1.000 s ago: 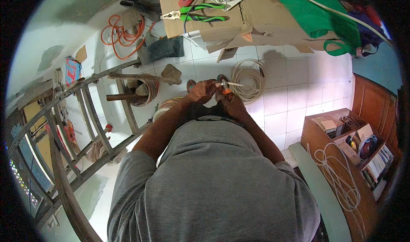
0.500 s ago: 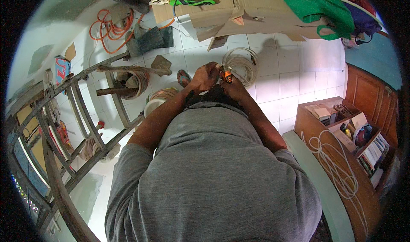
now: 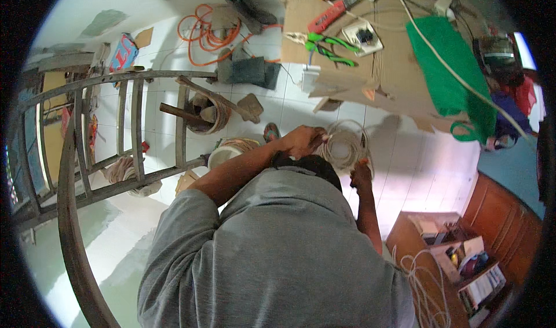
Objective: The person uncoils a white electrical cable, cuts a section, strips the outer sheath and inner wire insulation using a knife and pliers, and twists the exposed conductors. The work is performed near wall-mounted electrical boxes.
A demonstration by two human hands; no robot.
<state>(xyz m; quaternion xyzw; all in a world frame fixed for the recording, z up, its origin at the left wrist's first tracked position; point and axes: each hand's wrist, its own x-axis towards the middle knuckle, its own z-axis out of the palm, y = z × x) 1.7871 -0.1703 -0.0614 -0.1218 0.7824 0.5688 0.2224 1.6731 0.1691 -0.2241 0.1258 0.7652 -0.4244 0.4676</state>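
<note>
My left hand (image 3: 303, 142) is closed in a pinch, with a small pale cable end at its fingertips. Just beyond it, a coil of whitish cable (image 3: 343, 149) lies in loops over the tiled floor. To the right of the coil is my right hand (image 3: 361, 176), wrapped round an orange-handled hand tool (image 3: 363, 161) that looks like pliers. The tool's jaws are too small and dark to make out. Both hands are apart, in front of my body.
Ahead, a cardboard-covered table (image 3: 399, 61) holds green-handled pliers (image 3: 330, 48), a red tool (image 3: 331, 16), sockets and green cloth (image 3: 452, 79). A wooden ladder (image 3: 139, 128) and buckets (image 3: 229, 151) stand left. At right is a wooden shelf unit (image 3: 420, 252) with hanging cable.
My hands have separated: the right one has moved right and nearer with the orange-handled tool, away from the left. The whole view has shifted, showing more of the table.
</note>
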